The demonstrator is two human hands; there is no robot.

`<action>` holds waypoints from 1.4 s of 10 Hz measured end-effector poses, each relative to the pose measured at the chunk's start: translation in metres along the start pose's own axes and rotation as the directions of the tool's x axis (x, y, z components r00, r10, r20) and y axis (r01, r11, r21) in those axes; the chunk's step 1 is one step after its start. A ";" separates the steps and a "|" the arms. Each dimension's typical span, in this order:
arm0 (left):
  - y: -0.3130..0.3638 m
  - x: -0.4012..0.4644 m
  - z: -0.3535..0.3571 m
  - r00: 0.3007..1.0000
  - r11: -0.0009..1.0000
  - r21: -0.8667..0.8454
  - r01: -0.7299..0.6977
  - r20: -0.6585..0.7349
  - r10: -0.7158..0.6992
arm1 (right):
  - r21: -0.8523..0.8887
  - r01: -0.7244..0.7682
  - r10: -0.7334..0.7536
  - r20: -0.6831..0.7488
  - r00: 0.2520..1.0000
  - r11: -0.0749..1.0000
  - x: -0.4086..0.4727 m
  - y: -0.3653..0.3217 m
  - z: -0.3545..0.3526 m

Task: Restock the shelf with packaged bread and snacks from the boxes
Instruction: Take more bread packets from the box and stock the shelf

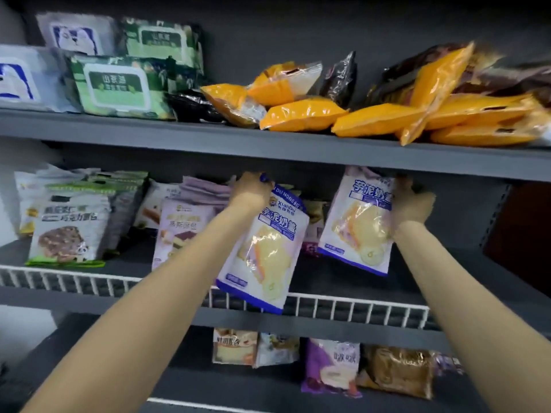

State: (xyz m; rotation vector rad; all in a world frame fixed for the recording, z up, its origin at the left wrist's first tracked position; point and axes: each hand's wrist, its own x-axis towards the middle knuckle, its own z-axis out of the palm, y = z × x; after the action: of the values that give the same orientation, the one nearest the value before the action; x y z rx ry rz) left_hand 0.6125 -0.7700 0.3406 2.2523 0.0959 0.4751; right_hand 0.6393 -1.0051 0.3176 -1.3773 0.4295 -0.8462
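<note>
Dark grey shelving fills the view, three tiers deep, with a white wire rail along the front of the middle tier. On the top tier, white and green wipe packs lie at the left and a loose heap of orange snack bags at the right. On the middle tier, a green-trimmed bread packet stands at the far left, then a lilac bread packet just beside the left forearm. The left hand reaches up under the top tier, its fingers clenched on the top edge of a white-and-blue bread bag, which hangs tilted, its lower corner out over the wire rail. Further right, the right hand has its fingers wrapped around the upper right edge of a second white-and-blue bread bag, held tilted above the middle tier's floor, near the back. Between the two bags, more packets stand at the back, too blurred to tell apart. On the bottom tier lie a purple snack bag and a brown bread bag, side by side.
</note>
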 end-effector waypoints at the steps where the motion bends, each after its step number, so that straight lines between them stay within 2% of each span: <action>1: 0.026 0.004 0.020 1.000 0.997 0.081 0.011 -0.005 -0.011 | -0.202 0.180 -0.159 0.114 0.981 0.963 0.034 0.012 0.008; 2: 0.051 0.001 0.036 0.999 0.998 -0.057 0.028 0.025 -0.027 | -0.288 0.143 -0.076 0.232 0.970 0.947 0.055 0.027 0.022; 4: 0.065 0.013 0.073 0.988 0.958 -0.263 0.112 -0.075 -0.136 | -0.265 -0.027 0.120 0.345 0.931 0.964 0.080 0.047 0.040; 5: 0.057 0.026 0.086 0.978 0.968 -0.235 0.085 -0.168 -0.127 | -0.295 -0.016 0.134 0.384 0.914 0.955 0.089 0.055 0.042; 6: 0.050 0.026 0.095 0.974 0.959 -0.266 0.102 -0.167 -0.150 | -0.358 0.155 0.047 0.498 0.866 0.921 0.089 0.062 0.039; 7: 0.044 0.024 0.100 0.975 0.927 -0.364 0.092 -0.156 -0.158 | -0.407 0.407 -0.072 0.629 0.774 0.818 0.077 0.073 0.026; 8: 0.042 0.022 0.104 0.980 0.906 -0.413 0.090 -0.125 -0.155 | -0.412 0.511 -0.063 0.729 0.681 0.755 0.072 0.087 0.017; 9: 0.040 0.022 0.109 0.989 0.893 -0.445 0.069 -0.089 -0.121 | -0.495 0.609 -0.110 0.713 0.692 0.620 0.077 0.096 0.016; 10: 0.039 0.021 0.111 0.990 0.857 -0.509 0.083 -0.056 -0.129 | -0.613 0.681 -0.060 0.724 0.687 0.401 0.086 0.099 0.019; 11: 0.042 0.018 0.115 0.991 0.797 -0.593 0.115 0.012 -0.134 | -0.614 0.684 0.172 0.780 0.602 0.394 0.106 0.093 0.022; 12: 0.046 0.016 0.121 0.991 0.757 -0.641 0.124 0.041 -0.127 | -0.538 0.701 0.187 0.836 0.516 0.468 0.119 0.085 0.022; 13: 0.054 0.017 0.132 0.988 0.736 -0.660 0.151 0.067 -0.143 | -0.370 0.520 -0.076 0.756 0.650 0.770 0.108 0.077 0.007; 14: 0.069 0.022 0.144 0.983 0.722 -0.668 0.182 0.123 -0.134 | -0.008 0.153 -0.097 0.739 0.667 0.988 0.089 0.074 -0.012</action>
State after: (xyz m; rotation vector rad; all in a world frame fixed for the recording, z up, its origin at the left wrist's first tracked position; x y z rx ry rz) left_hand 0.6801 -0.9136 0.3126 1.5111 0.0653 0.2753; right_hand 0.7085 -1.0812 0.2623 -1.6979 -0.2844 -0.3096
